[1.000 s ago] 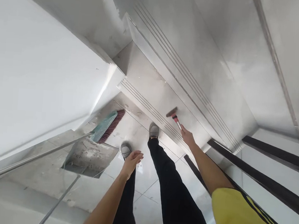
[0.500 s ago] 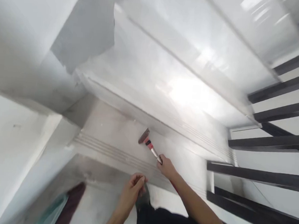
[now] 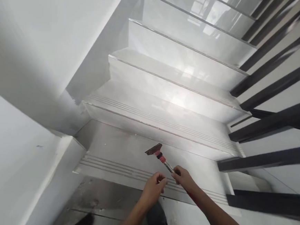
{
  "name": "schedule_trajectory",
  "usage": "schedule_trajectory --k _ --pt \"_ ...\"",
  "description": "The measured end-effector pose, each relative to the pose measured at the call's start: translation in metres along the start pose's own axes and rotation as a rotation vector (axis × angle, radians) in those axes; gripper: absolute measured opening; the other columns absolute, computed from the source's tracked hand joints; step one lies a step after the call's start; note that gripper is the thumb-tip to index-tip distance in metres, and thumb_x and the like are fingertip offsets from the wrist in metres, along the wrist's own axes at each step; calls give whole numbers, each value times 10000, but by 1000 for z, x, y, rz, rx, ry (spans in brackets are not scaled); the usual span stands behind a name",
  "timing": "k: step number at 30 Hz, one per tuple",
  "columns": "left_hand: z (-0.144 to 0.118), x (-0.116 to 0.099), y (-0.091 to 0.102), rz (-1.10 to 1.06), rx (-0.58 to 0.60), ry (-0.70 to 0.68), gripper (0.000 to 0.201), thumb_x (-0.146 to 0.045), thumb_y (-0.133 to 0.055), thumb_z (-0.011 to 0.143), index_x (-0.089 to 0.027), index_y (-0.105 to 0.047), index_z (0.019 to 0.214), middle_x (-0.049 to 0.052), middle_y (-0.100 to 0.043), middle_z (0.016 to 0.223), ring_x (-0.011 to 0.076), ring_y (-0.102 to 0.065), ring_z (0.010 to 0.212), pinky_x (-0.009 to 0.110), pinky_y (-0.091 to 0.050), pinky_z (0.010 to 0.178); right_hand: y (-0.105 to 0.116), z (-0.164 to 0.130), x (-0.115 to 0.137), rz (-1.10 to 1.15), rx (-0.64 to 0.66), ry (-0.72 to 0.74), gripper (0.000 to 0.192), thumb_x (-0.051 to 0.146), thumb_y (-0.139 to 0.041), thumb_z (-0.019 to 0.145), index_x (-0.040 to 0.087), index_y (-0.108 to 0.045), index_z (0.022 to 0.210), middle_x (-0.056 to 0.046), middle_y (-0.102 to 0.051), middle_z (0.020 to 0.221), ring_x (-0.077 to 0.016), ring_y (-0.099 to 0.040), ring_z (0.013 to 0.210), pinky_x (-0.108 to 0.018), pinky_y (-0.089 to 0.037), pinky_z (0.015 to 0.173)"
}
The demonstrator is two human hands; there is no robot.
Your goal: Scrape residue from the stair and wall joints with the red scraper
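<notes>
My right hand point(image 3: 182, 177) is closed around the handle of a scraper point(image 3: 163, 159), which has a wide dark blade head, a red and black collar and a silvery shaft. The blade end points up and left, above a pale stair tread point(image 3: 121, 143); whether it touches the tread I cannot tell. Just left of the handle, my left hand point(image 3: 156, 187) has its fingers curled in with thumb and fingertips together. Anything inside those fingers is hidden.
Glossy pale steps point(image 3: 178, 80) climb away ahead. Dark railing bars point(image 3: 273, 132) line the right side, and a white wall point(image 3: 42, 31) the left. Below lies a dirty lower step point(image 3: 107, 195) with small debris, a dark object point(image 3: 85, 223) at its bottom edge, and a dark shoe point(image 3: 156, 217).
The view has tilted upward, bringing more steps into sight. Both hands and the scraper appear further right and closer together. The scraper's blade head is turned more level in view.
</notes>
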State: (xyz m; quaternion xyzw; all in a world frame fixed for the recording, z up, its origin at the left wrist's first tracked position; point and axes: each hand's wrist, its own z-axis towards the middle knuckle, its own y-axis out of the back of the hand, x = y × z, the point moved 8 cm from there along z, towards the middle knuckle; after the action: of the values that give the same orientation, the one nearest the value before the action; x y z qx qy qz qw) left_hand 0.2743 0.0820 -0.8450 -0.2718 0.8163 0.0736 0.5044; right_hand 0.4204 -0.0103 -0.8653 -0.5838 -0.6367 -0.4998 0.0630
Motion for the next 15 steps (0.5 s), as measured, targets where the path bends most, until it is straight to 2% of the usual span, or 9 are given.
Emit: schedule_trajectory --k 3,5,9,12,15 --pt "-5 -2 -13 40 61 -20 138 -308 -491 737 -183 -537 774 5 -606 741 121 -522 563 252 -394 557 -11 -9 -10 110 86 -46 197 220 -556 689 208 -376 769 93 -464 527 -85 -478 375 -195 -369 383" --pt "-9 -1 -16 96 89 -28 140 -311 -496 745 -185 -543 782 -1 -593 718 128 -517 572 256 -387 562 -11 -12 -14 90 64 -37 220 187 -546 665 212 -355 772 106 -447 519 -78 -451 336 -184 -339 344" --pt "-19 -4 -12 280 93 -42 159 -305 -467 780 -187 -564 826 17 -621 766 139 -526 630 260 -387 615 11 -13 -28 22 -16 -89 222 183 -498 700 206 -396 896 104 -482 488 -95 -485 342 -176 -349 349" --pt "-27 -8 -6 359 72 -27 165 -301 -469 784 -189 -574 844 27 -635 790 150 -541 681 261 -382 643 36 -11 -42 -8 -76 -130 323 290 -496 755 192 -440 1057 86 -519 488 -109 -501 350 -195 -379 367" --pt "-32 -7 -3 335 83 3 169 -326 -477 790 -207 -580 851 18 -639 800 151 -541 688 256 -372 628 53 -6 -51 55 -176 -142 318 391 -502 771 190 -495 1017 89 -485 478 -94 -452 323 -199 -357 352"
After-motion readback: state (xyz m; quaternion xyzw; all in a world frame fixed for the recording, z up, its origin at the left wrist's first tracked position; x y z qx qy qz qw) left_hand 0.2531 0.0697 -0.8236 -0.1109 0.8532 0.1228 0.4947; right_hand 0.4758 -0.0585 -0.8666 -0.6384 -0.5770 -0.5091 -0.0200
